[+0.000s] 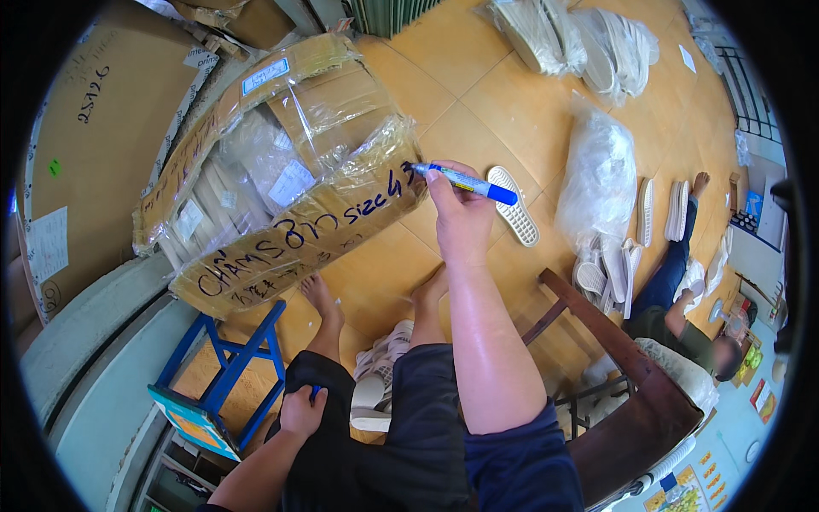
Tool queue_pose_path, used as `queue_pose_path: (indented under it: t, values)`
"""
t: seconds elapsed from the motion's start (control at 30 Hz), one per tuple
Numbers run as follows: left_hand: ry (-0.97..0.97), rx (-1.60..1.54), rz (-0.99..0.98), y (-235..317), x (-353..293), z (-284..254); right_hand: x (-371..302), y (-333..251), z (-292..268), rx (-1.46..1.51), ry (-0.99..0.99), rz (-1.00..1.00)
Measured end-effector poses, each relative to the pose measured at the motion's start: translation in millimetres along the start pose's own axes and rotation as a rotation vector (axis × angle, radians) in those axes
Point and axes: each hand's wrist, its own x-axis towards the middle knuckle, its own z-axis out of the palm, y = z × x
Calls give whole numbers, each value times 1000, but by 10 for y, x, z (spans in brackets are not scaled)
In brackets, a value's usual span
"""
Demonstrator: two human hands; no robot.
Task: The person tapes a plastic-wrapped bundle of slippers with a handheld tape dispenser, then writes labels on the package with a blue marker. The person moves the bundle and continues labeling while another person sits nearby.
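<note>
My right hand (461, 205) grips a blue-and-white marker (482, 186), its tip against the upper right end of the side flap of a cardboard box (299, 247). Dark handwriting runs along that flap. Clear plastic and tape cover the box, and pale shoe soles (217, 205) in plastic bags show through its open top, with white paper labels among them. My left hand (302, 414) rests closed on my left thigh, with a small blue marker cap (316, 392) poking out of the fingers.
A single white sole (514, 209) lies on the tiled floor beyond my right hand. Bagged soles (572, 43) and a large plastic bag (597, 171) lie farther right. Nearby are a blue stool (230, 367) and a brown wooden bench (631, 384); another person (682, 328) sits at the right.
</note>
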Motion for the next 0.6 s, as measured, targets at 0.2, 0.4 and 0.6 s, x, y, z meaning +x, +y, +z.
queue_pose_path:
  t: [0.2, 0.4, 0.6]
  values:
    - [-18, -34, -9, 25, -4, 21, -21, -63, 66, -51, -49, 15]
    - [-36, -33, -46, 40, -14, 59, 40, -49, 69, -77, -29, -7]
    - [-41, -50, -53, 51, -15, 77, 8, -67, 50, -115, -36, 12]
